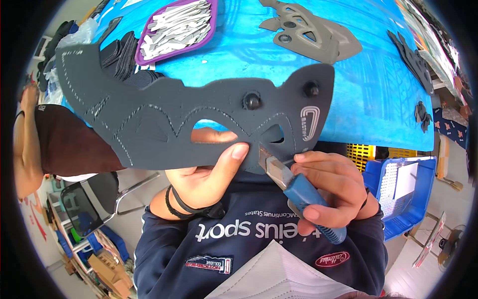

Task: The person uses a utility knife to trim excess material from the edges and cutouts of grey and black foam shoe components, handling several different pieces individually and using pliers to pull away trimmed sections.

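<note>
A dark grey moulded sheet piece (pixel 164 117) spans the middle of the view, with pale dashed lines, cut-out openings and two black round knobs. My left hand (pixel 201 187) pinches its lower edge, thumb in front and a finger showing through the large opening. A utility knife (pixel 306 194) with a blue handle is gripped in my right hand (pixel 333 187). Its blade lies at the piece's lower edge, just right of my left thumb. The index fingertip of my right hand is close to the edge; whether it touches is unclear.
A purple tray (pixel 216 30) of white strips stands on the blue-covered table (pixel 229 62). Olive-grey moulded pieces (pixel 318 35) lie at the far right, stacked dark pieces (pixel 119 55) at the left. A blue crate (pixel 403 199) is at my right. Another person's arm (pixel 27 144) shows at the left.
</note>
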Demonstrator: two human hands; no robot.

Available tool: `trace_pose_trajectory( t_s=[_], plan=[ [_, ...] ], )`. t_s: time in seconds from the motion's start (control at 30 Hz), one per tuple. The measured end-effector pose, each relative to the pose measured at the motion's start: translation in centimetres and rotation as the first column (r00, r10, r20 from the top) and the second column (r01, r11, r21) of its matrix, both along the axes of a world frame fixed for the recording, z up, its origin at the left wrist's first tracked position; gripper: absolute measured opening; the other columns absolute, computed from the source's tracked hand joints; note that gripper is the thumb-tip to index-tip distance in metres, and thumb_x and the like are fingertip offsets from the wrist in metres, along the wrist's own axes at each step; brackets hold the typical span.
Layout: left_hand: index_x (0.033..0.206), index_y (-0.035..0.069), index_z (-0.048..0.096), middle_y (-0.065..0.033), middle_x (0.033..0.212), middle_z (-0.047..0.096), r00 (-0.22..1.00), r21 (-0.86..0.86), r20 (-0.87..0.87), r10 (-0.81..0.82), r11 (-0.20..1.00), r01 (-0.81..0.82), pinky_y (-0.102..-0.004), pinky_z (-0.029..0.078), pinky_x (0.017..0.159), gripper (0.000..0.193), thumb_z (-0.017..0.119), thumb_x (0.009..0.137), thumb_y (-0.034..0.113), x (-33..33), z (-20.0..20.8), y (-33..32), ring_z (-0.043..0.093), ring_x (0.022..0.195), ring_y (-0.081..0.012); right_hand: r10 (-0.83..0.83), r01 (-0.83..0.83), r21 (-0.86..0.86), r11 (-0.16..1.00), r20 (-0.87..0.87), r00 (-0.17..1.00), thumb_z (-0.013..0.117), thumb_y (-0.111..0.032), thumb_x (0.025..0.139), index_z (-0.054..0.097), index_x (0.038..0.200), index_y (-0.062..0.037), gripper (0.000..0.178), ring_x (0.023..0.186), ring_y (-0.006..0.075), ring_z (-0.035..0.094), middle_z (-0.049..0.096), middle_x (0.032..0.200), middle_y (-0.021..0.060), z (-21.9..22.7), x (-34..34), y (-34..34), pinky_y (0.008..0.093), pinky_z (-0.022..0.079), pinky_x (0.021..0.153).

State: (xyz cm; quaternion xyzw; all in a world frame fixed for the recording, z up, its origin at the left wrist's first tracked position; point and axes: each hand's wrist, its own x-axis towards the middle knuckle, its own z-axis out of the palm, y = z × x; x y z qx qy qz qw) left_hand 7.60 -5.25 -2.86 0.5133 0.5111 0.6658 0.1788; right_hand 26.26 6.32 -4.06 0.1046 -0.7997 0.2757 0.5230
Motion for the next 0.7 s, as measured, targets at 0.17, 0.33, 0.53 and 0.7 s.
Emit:
trace_pose_trajectory(
  t_s=[0.17, 0.33, 0.53, 0.7],
  plan=[
    [0.096, -0.006, 0.063, -0.0118, 0.089, 0.068, 0.997, 0.015, 0.007, -0.074, 0.997, 0.073, -0.0238, 0.048, 0.067, 0.017, 0.070, 0.081, -0.006, -0.15, 0.22, -0.33, 0.063, 0.077, -0.0130, -0.021, 0.018, 0.078, 0.997, 0.047, 0.999, 0.073, -0.019, 0.078, 0.065, 0.105, -0.0153, 0.028, 0.072, 0.0233, 0.064, 0.060, 0.083, 0.0137, 0.36, 0.22, -0.20, 0.0396, 0.059, 0.078],
    [0.097, -0.006, 0.063, -0.0154, 0.094, 0.068, 0.996, 0.065, -0.029, -0.085, 0.994, 0.087, -0.0264, 0.050, 0.074, 0.018, 0.070, 0.080, -0.005, -0.43, 0.03, -0.35, 0.065, 0.085, -0.0167, -0.031, 0.023, 0.148, 0.989, 0.046, 0.998, 0.068, -0.009, 0.075, 0.065, 0.105, -0.0163, 0.032, 0.072, 0.0194, 0.061, 0.058, 0.082, 0.0111, 0.61, 0.33, -0.33, 0.0396, 0.059, 0.081],
    [0.098, -0.006, 0.063, -0.0166, 0.097, 0.068, 0.995, 0.057, -0.033, -0.099, 0.993, 0.101, -0.0282, 0.051, 0.077, 0.019, 0.070, 0.080, -0.006, -0.46, 0.04, -0.61, 0.065, 0.087, -0.0183, -0.034, 0.022, 0.192, 0.981, 0.058, 0.998, 0.067, -0.006, 0.074, 0.065, 0.106, -0.0163, 0.034, 0.073, 0.0182, 0.059, 0.056, 0.081, 0.0088, 0.74, 0.39, -0.21, 0.0399, 0.059, 0.083],
    [0.099, -0.006, 0.063, -0.0168, 0.098, 0.068, 0.991, 0.085, -0.014, -0.132, 0.988, 0.132, -0.0280, 0.051, 0.076, 0.019, 0.069, 0.080, -0.007, -0.31, 0.01, -0.34, 0.065, 0.087, -0.0184, -0.035, 0.022, 0.170, 0.985, 0.070, 0.997, 0.065, -0.004, 0.075, 0.065, 0.107, -0.0156, 0.033, 0.074, 0.0180, 0.058, 0.055, 0.081, 0.0079, 0.76, 0.50, -0.30, 0.0399, 0.059, 0.084]
  ],
)
